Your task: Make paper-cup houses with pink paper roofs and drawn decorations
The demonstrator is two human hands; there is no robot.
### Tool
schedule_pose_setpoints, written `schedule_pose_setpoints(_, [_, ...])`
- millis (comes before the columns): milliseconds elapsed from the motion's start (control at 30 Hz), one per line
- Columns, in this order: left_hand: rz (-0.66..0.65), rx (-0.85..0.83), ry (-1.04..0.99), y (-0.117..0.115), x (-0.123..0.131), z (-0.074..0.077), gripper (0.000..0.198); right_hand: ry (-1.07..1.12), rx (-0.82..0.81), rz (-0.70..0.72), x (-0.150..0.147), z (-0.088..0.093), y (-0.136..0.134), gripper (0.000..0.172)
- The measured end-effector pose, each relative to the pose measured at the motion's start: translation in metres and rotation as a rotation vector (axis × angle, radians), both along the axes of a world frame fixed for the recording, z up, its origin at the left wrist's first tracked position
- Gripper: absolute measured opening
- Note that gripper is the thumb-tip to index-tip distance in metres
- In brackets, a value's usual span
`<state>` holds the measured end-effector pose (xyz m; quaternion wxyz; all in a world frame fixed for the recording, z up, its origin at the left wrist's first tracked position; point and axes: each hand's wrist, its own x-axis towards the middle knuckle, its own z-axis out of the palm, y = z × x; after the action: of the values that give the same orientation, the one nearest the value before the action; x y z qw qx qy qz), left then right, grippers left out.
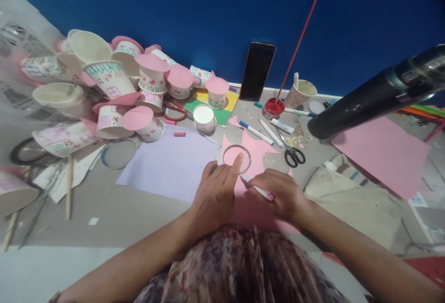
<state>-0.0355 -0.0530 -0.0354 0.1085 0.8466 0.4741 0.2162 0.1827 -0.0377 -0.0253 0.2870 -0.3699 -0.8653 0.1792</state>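
Observation:
A thin round ring [237, 146] lies flat on a pink paper sheet [259, 147] with cut-out edges. My left hand [216, 194] rests palm down at its near side, one finger stretched across the ring and the others spread to the left. Between the fingers of my right hand [278, 192] is a white marker with a pink end [260, 191]. Its tip is at the near right edge of the ring, close to my left finger. My right hand's fingertips are partly hidden beneath the hand.
Decorated paper cups [107, 78] with pink brims crowd the left, beside a lilac sheet [160, 164]. Black-handled scissors [295, 157], capped markers [256, 133], a red paint jar [273, 107] and a leaning phone [257, 71] stand beyond. A black pole [368, 94] slants in from the right.

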Motion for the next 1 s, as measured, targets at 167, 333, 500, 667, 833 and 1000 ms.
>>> schedule_pose_setpoints(167, [0.002, -0.019, -0.029, -0.001, -0.001, -0.002, 0.082, -0.001, 0.018, 0.107, -0.011, 0.001, 0.004, 0.018])
schedule_pose_setpoints(333, [0.012, -0.011, 0.031, -0.003, 0.000, -0.001, 0.068, 0.073, 0.029, 0.059, 0.005, 0.026, 0.010, 0.012])
schedule_pose_setpoints(500, [-0.018, -0.023, 0.186, -0.003, 0.002, 0.009, 0.030, 0.012, 0.023, -0.167, 0.032, 0.061, 0.022, 0.018])
schedule_pose_setpoints(667, [-0.027, 0.002, 0.257, -0.004, 0.004, 0.018, 0.037, 0.033, -0.031, -0.223, 0.038, 0.069, 0.031, 0.019])
schedule_pose_setpoints(833, [0.027, -0.010, 0.410, -0.012, 0.007, 0.023, 0.062, 0.050, -0.131, -0.189, 0.020, 0.077, 0.051, 0.021])
schedule_pose_setpoints(1000, [0.035, -0.118, 0.507, -0.023, 0.014, 0.021, 0.071, -0.171, -0.242, 0.075, -0.029, 0.089, 0.082, 0.025])
